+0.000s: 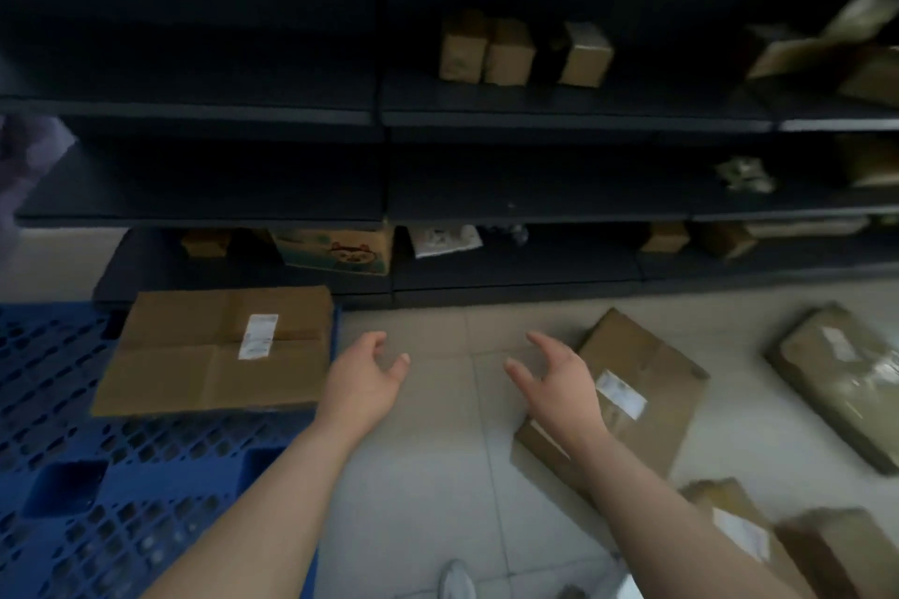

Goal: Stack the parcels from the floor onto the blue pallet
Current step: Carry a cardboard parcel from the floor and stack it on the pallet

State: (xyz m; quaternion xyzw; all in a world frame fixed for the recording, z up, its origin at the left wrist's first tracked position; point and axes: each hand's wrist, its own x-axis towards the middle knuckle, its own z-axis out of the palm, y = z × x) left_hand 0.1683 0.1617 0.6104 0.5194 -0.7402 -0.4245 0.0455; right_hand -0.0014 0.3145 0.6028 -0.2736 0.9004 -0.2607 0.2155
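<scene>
A flat brown parcel point(214, 350) with a white label lies on the far right corner of the blue pallet point(73, 477). My left hand point(362, 379) hovers open just right of that parcel, over the floor, holding nothing. My right hand point(559, 379) is open too, fingers spread, at the left edge of a brown parcel point(642, 384) lying on the tiled floor. Another taped parcel point(846, 379) lies further right. Two more parcels point(739, 530) point(841, 550) sit at the bottom right, partly behind my right forearm.
Dark shelving point(389, 117) runs across the back, with small cartons point(486, 46) on an upper shelf and a printed box point(340, 248) on the lowest one. Bare tiled floor point(438, 477) lies between pallet and parcels. A white shoe point(455, 579) shows at the bottom.
</scene>
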